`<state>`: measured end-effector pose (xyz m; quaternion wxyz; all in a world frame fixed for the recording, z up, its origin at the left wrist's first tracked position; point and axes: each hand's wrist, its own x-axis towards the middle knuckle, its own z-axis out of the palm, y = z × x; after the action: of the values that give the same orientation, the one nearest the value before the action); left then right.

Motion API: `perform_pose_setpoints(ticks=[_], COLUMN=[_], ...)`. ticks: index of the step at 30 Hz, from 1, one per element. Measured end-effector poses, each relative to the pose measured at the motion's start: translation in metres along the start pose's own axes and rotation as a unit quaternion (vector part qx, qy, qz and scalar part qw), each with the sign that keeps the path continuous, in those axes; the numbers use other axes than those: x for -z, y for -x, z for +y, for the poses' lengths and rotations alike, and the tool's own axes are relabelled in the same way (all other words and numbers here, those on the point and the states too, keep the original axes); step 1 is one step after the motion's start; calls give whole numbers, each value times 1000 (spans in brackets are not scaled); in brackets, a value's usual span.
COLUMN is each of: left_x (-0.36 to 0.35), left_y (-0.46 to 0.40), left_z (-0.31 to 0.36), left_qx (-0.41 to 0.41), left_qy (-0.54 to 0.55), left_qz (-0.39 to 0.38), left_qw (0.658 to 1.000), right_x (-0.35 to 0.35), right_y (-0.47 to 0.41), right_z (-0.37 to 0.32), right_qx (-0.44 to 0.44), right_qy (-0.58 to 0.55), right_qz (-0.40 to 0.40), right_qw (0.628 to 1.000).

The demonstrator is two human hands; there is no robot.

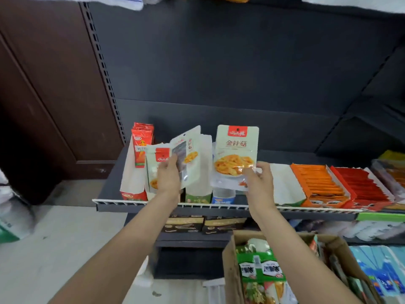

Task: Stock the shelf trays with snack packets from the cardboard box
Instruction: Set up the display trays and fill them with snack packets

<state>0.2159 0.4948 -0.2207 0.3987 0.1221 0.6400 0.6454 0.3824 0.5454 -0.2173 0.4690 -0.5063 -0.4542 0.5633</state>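
Head view: we reach both bare forearms up to the dark metal shelf [219, 209]. Our left hand [168, 174] grips a fanned bunch of pale glossy pouches [186, 154], fingers curled round their lower edges, the pouches leaning right over the white card tray [131, 183]. Our right hand [258, 178] pinches the bottom of one mushroom packet [236, 150], which stands upright, long axis vertical, printed face toward us. The brown cardboard box [230, 270] sits below right, holding green packets [260, 268].
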Motion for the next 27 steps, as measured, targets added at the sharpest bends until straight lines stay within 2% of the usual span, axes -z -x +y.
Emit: perform_pose_setpoints(ticks=[2,3,7,9,11,13,14,16,17,19,22,27], left_x=[0,-1,5,11,18,19,20,29,35,47,59,72], left_y=[-6,-8,-24,-30,-29,-28,-33,-47,-51,-58,-66,-76], left_z=[5,6,-5,-9,1,14,20,26,30,31,31,40], left_qx=[53,64,94,94,36,45,40,56,41,22,-34,-193], left_qy=[16,-1,-87,-83,-135,-120,-101,30,39,-3,-92,-222], left_qz=[-143,-180,-143,-176,-229,-263,-262,-244,-234,-258,-271,-190], left_qw=[988,982,981,976,963,956,959,968,971,966,958,937], right_x=[-20,-30,-63,-70,-73,-76,-77,-79,-79,-82,-98,-137], right_y=[3,6,10,9,6,2,-1,-7,-10,-15,-16,-16], right_z=[-3,-4,0,2,4,7,8,11,13,15,19,20], right_qx=[-72,-107,-136,-134,-136,-135,-132,-117,-105,-86,-63,13], right_qy=[-74,-110,-125,-111,-89,-78,-76,-65,-52,-17,36,113], right_qz=[-66,-96,-159,-166,-167,-161,-154,-119,-97,-75,-91,-102], right_qw=[993,983,970,971,972,975,976,984,988,993,993,988])
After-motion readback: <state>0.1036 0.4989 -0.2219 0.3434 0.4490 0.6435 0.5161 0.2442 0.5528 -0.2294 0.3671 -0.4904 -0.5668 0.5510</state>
